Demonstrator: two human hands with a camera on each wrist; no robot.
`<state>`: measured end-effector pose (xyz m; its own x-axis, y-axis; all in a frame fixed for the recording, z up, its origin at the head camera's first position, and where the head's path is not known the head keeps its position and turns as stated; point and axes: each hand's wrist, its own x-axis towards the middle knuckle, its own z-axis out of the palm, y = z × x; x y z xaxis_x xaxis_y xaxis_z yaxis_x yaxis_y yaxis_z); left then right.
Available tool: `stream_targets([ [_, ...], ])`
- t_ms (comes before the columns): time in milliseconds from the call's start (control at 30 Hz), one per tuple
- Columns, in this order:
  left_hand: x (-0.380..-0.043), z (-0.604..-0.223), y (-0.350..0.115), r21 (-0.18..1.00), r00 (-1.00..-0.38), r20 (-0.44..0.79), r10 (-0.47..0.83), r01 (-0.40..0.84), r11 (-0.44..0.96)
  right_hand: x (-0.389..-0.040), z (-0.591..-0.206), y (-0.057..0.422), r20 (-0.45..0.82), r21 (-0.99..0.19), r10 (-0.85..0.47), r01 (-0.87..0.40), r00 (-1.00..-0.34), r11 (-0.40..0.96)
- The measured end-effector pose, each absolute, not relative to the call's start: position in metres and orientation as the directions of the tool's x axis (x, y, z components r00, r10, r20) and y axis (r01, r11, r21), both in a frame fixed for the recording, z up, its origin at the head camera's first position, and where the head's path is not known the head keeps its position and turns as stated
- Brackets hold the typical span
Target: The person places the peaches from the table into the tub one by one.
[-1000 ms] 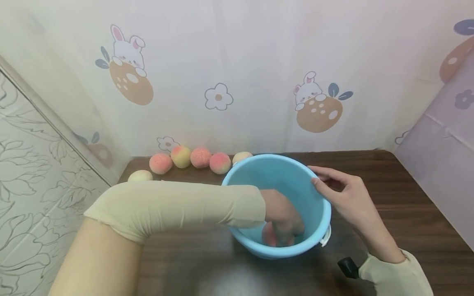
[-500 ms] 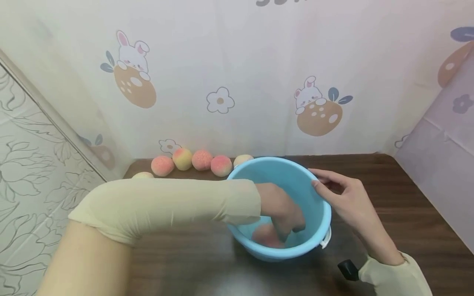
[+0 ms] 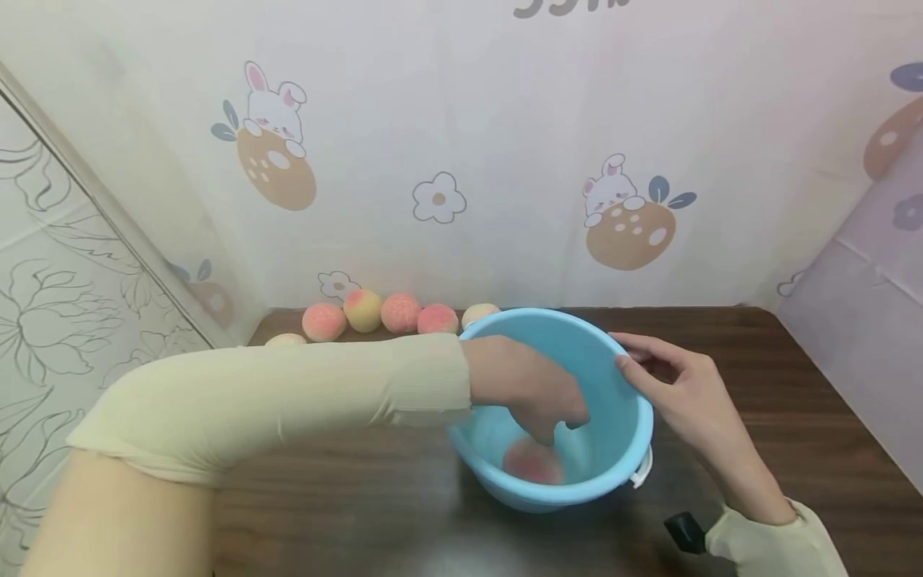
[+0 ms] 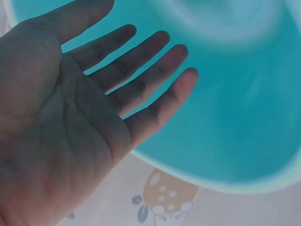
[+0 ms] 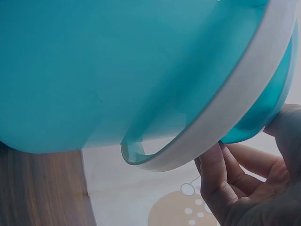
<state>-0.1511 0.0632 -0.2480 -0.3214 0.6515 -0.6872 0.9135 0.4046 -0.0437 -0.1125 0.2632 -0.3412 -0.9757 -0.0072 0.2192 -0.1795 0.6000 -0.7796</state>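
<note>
A light blue bucket (image 3: 642,449) stands on the dark wood table. My left hand (image 3: 530,389) reaches down inside it from the left, and in the left wrist view its fingers (image 4: 160,106) are spread and hold nothing. Just below those fingers, a pinkish-red peach (image 3: 534,462) lies in the bucket. At the right side of the rim my right hand (image 3: 685,397) grips the edge between thumb and fingers. The right wrist view shows this hand (image 5: 254,183) at the lip, beside the bucket's white handle (image 5: 225,101).
Along the table's back edge lies a row of several peaches (image 3: 363,311) in pink and yellow. A pale peach (image 3: 286,340) sits partly behind the left sleeve (image 3: 288,393). Behind the table hangs a curtain (image 3: 505,160) with rabbit prints.
My left hand has risen off the peach and shifted left and up inside the bucket, leaving the peach at the bottom. My right hand keeps its hold on the rim.
</note>
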Motion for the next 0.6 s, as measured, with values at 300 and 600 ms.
stream_targets([
  [300,-0.157,-0.235,0.052,-0.067,-0.31,-0.596,0.741,0.938,0.339,-0.113,-0.343,0.264,0.233,-0.781,-0.012,-0.195,-0.972,0.594],
  [600,-0.164,-0.21,0.033,-0.07,-0.354,-0.495,0.794,0.927,0.37,-0.115,-0.344,0.265,0.243,-0.775,-0.021,-0.208,-0.97,0.596],
])
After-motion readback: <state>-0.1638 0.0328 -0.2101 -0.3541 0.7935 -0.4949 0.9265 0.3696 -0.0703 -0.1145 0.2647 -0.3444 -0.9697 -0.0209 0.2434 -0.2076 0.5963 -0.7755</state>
